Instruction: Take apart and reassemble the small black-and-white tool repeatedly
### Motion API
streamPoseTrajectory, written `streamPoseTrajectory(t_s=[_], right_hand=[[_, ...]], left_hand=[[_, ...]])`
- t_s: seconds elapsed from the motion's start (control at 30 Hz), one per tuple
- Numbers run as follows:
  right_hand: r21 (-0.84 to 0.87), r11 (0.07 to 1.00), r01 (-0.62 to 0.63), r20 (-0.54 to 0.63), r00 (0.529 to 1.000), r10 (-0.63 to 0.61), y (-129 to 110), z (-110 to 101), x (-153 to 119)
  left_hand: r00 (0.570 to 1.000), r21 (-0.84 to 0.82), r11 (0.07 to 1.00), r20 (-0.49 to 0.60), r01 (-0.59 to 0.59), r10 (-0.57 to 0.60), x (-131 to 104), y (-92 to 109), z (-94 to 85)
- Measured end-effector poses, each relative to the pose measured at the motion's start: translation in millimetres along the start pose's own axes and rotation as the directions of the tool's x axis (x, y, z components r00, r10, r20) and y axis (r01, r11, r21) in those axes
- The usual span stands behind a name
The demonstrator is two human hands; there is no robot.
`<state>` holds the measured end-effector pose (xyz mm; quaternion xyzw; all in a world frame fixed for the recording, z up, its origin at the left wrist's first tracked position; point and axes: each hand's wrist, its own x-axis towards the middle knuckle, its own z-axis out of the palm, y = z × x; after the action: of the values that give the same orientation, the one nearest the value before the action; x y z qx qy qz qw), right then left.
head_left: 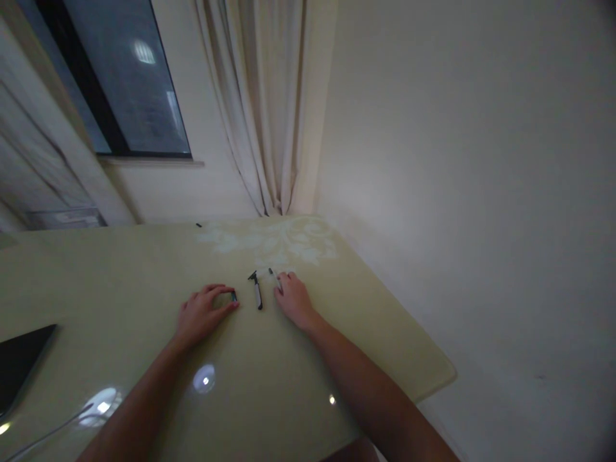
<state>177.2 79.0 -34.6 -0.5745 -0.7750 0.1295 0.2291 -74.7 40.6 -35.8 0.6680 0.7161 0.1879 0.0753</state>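
Note:
A razor (258, 294) with a dark head and a grey-black handle lies on the table between my two hands, its head pointing away from me. My left hand (203, 314) is to its left, thumb and fingertips closed around the ends of a small dark piece (234, 296) with a bluish tint; its exact kind is too small to tell. On the razor's right, my right hand (294, 299) rests low over the table, fingers closed on a slim pale stick with a dark end (271, 272). The fingers cover part of that stick.
The glossy pale table (250, 398) has a white floral pattern at its far end. A tiny dark item (199, 225) lies near the back edge. At left are a dark flat device (24, 359) and a cable (52, 436). A wall (457, 192) borders the right side.

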Motion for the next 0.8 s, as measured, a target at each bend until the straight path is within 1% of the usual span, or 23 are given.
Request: streamPoseTrajectory(t_s=[0.1,0.2,0.4,0.63,0.7,0.8], right_hand=[[0.043,0.999,-0.026,0.001,1.0,0.026,-2.6,-0.8,0.3],[0.078,0.996,-0.035,-0.011,0.999,0.036,-7.1,0.2,0.8],[0.117,0.993,-0.018,-0.029,0.999,0.021,-13.1,3.9,0.8],[0.009,0.994,0.108,-0.127,0.986,-0.106,-24.0,7.7,-6.1],[-0.016,0.994,0.105,-0.122,0.987,-0.106,-27.6,10.0,-8.3],[-0.01,0.995,0.095,-0.073,0.993,-0.096,-30.4,12.3,-9.5]], left_hand=[[1.0,-0.02,1.0,-0.012,-0.021,0.021,-1.2,-3.7,1.0],[1.0,-0.006,1.0,-0.017,-0.014,0.014,-2.3,-5.6,1.1],[1.0,-0.004,1.0,-0.023,-0.013,0.013,-2.3,-5.5,-1.0],[1.0,-0.084,0.996,-0.005,-0.008,0.007,4.4,-15.2,3.0],[1.0,-0.086,0.996,-0.011,-0.002,0.001,5.4,-15.2,3.2],[1.0,-0.091,0.996,-0.027,-0.002,-0.001,5.3,-13.0,2.8]])
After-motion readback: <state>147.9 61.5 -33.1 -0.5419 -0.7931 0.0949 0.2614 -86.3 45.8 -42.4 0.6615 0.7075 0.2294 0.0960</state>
